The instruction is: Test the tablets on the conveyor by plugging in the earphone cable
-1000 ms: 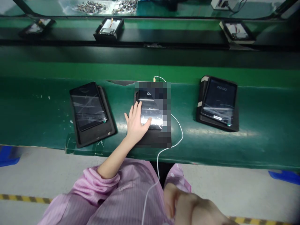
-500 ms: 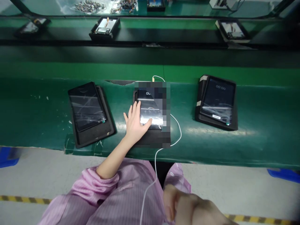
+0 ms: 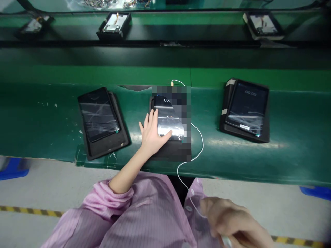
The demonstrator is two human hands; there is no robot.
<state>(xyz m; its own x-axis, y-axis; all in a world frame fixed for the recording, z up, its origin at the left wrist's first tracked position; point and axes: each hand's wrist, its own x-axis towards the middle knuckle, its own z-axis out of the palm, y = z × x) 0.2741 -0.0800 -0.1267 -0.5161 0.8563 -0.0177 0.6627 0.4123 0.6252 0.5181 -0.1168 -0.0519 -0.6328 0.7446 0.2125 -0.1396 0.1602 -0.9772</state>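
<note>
My left hand point(image 3: 152, 136) lies with spread fingers on the left side and lower part of a tablet point(image 3: 168, 117), whose screen shows part of a clock. That tablet sits in a black foam tray point(image 3: 165, 153), its right side hidden by pixelation. At the lower right, my right hand point(image 3: 230, 220) is raised before the pink shirt, its fingers curled and slightly blurred. A thin white cable point(image 3: 202, 146) runs from beyond the tray, round its right side and down into this hand. A small white piece point(image 3: 226, 241) shows under the fingers.
Left on the green bench point(image 3: 207, 162), another tablet point(image 3: 99, 115) lies askew on its black tray. A tablet point(image 3: 247, 106) showing 00:00 rests on a tray at right. Opened devices point(image 3: 115, 24) stand on the rear ledge. Blue objects point(image 3: 14, 168) are below the bench edge.
My right hand has moved to the right, drawing the white cable along with it. My left hand stays on the middle tablet. The whole view has shifted slightly.
</note>
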